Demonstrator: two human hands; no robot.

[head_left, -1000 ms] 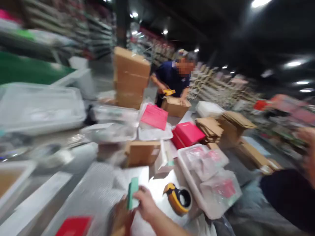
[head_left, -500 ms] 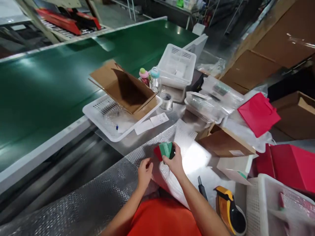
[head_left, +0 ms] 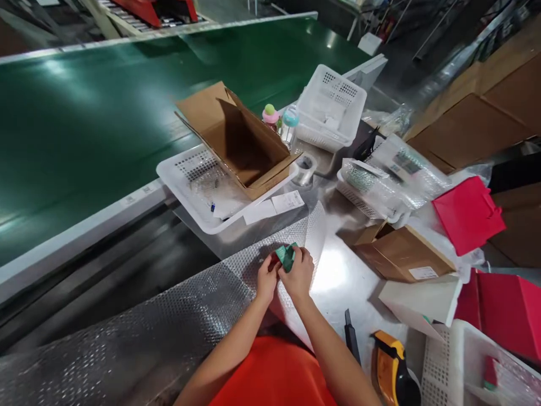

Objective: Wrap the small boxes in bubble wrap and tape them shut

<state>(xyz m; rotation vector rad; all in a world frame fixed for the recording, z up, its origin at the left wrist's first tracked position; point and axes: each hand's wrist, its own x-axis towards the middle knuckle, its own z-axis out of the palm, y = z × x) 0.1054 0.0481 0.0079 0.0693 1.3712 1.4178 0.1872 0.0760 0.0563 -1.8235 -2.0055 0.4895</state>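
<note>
A small green and red box (head_left: 285, 256) is held between my two hands above the bubble wrap. My left hand (head_left: 267, 278) pinches its red side, while my right hand (head_left: 298, 273) grips the green side. Its top looks open, with green flaps raised; what is inside cannot be made out. Beneath my hands a long sheet of bubble wrap (head_left: 177, 304) runs across the metal table (head_left: 338, 254) and down to the left.
An open cardboard box (head_left: 249, 146) rests on a white basket (head_left: 211, 223) beside the green conveyor (head_left: 105, 107). A cutter knife (head_left: 350, 338) and a yellow tape dispenser (head_left: 389, 361) lie at my right. Further right are a brown carton (head_left: 406, 254) and a red bag (head_left: 469, 214).
My left hand has moved up and right and now grips the box, which only my right hand held before. The view has shifted, so the surroundings sit differently in the picture.
</note>
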